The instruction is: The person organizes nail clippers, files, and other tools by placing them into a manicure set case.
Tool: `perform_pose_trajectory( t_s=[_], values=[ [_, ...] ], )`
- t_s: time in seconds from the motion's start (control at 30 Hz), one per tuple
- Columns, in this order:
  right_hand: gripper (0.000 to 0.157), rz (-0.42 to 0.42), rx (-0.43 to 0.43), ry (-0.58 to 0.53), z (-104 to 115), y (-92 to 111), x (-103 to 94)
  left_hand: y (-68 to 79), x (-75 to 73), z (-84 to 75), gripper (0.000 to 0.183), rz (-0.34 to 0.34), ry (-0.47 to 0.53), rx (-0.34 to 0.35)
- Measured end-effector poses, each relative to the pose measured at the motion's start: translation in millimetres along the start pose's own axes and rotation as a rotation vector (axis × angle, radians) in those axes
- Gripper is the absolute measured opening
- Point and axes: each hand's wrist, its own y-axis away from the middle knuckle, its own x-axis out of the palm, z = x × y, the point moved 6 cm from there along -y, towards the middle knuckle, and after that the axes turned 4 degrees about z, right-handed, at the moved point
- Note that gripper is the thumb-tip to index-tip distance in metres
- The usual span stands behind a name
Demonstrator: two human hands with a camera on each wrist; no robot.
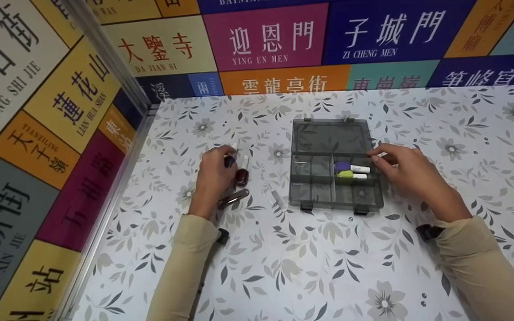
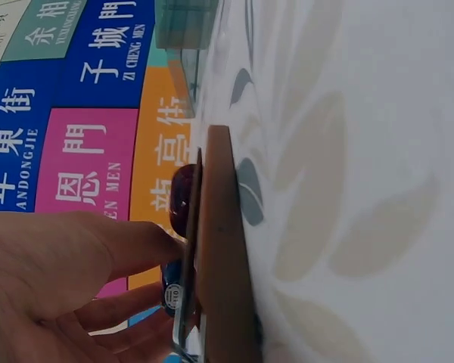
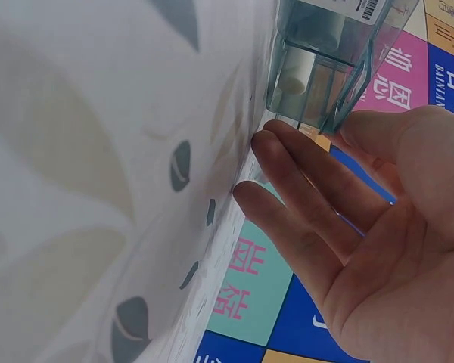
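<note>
My left hand (image 1: pixel 217 171) pinches a dark blue nail polish bottle (image 2: pixel 169 291) between thumb and fingers, low over the table. Beside it sits a dark red nail polish bottle (image 1: pixel 242 177) with a white cap. A brown nail clipper (image 1: pixel 233 198) lies near the wrist and fills the foreground in the left wrist view. My right hand (image 1: pixel 406 171) touches the right side of a smoky clear compartment box (image 1: pixel 312 194), its fingers extended. Lying in one compartment are a purple nail polish bottle (image 1: pixel 342 167) and a yellow-green nail polish bottle (image 1: pixel 345 174), both white-capped.
The box's lid (image 1: pixel 332 137) is laid back toward the wall. A slim clear and grey item (image 1: pixel 277 198) lies left of the box. Floral paper covers the table (image 1: pixel 319 272). Colourful sign panels (image 1: pixel 270 38) stand behind and at the left.
</note>
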Motion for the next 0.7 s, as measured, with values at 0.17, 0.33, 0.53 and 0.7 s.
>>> perform_pose_trajectory(
  t_s=[0.17, 0.33, 0.53, 0.7],
  values=[
    [0.040, -0.002, 0.001, 0.001, 0.4, 0.2, -0.3, 0.9, -1.1, -16.1, 0.029, 0.003, 0.008, 0.054],
    [0.038, -0.014, -0.011, 0.007, 0.0, 0.5, -0.7, 3.4, 0.1, -36.6, 0.025, -0.001, -0.003, 0.119],
    [0.038, -0.013, -0.016, -0.001, -0.6, -0.3, -0.6, 9.2, 3.2, -63.7, 0.022, -0.024, -0.004, 0.231],
    [0.039, -0.006, -0.010, -0.006, -0.3, -0.6, -0.5, 11.7, 12.8, -83.9, 0.025, 0.005, 0.004, 0.307]
  ],
)
